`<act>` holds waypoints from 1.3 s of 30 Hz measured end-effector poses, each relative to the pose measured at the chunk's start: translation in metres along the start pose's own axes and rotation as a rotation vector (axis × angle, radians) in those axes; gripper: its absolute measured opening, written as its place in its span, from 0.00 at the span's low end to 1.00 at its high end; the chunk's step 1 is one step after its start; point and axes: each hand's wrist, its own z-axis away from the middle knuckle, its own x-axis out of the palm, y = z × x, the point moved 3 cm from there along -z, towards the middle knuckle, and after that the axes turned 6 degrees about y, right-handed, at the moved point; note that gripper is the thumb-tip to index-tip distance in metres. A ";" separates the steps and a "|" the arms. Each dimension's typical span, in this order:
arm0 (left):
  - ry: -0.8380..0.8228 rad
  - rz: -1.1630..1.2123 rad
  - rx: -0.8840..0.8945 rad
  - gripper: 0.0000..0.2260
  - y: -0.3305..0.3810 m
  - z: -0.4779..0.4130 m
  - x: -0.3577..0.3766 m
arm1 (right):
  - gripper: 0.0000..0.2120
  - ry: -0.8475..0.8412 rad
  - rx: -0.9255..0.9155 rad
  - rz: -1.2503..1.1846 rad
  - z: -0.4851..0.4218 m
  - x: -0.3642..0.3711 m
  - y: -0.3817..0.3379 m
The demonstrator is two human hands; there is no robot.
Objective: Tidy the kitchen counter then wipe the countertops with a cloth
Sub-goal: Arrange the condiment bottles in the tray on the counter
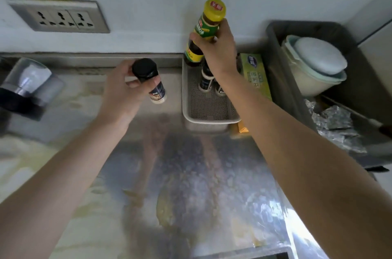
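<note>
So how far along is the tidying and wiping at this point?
Early. Two small bottles already stand in the perforated tray. The right hand holds a yellow-capped sauce bottle over it; the left hand holds a black-capped shaker. The stained counter is unwiped; no cloth shows.

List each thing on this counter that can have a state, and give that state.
sauce bottle: capped, gripped by right hand, over the tray's back end
spice jar: capped, tilted, held by left hand
tray: holding small jars
wall socket: nothing plugged in
</note>
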 end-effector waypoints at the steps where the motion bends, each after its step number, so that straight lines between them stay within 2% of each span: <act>1: -0.006 -0.004 -0.001 0.14 0.000 -0.001 0.002 | 0.21 -0.005 0.000 0.032 -0.003 0.001 0.002; 8: -0.036 0.013 -0.001 0.18 -0.005 -0.007 0.012 | 0.24 -0.058 -0.036 0.207 -0.015 0.004 0.015; 12: -0.061 0.006 -0.004 0.16 -0.006 -0.008 0.014 | 0.23 -0.094 -0.136 0.422 -0.015 0.008 0.023; 15: -0.069 -0.010 -0.008 0.15 -0.005 -0.009 0.014 | 0.25 -0.056 -0.125 0.555 -0.019 0.007 0.026; 17: -0.072 -0.026 -0.015 0.15 -0.004 -0.008 0.012 | 0.27 -0.093 -0.118 0.610 -0.021 0.006 0.023; 19: -0.077 -0.034 -0.011 0.15 -0.001 -0.008 0.010 | 0.29 -0.118 -0.128 0.591 -0.015 -0.001 0.015; 21: -0.094 -0.029 -0.011 0.15 0.001 -0.006 0.007 | 0.32 -0.032 -0.134 0.462 0.004 -0.020 0.005; 24: -0.183 -0.032 -0.015 0.16 0.002 0.000 0.008 | 0.23 0.116 -0.166 0.335 0.052 -0.058 0.008; 27: -0.236 -0.045 0.017 0.16 0.004 0.001 0.019 | 0.18 0.060 -0.013 0.357 0.083 -0.080 0.035; 31: -0.206 0.013 0.040 0.16 0.006 -0.007 0.052 | 0.18 -0.001 0.014 0.511 0.084 -0.083 0.062; 35: -0.209 -0.066 0.096 0.18 -0.009 -0.015 0.083 | 0.21 -0.031 -0.075 0.656 0.070 -0.074 0.062; 39: -0.148 -0.159 0.063 0.18 -0.031 -0.023 0.096 | 0.27 -0.061 -0.164 0.895 0.052 -0.062 0.067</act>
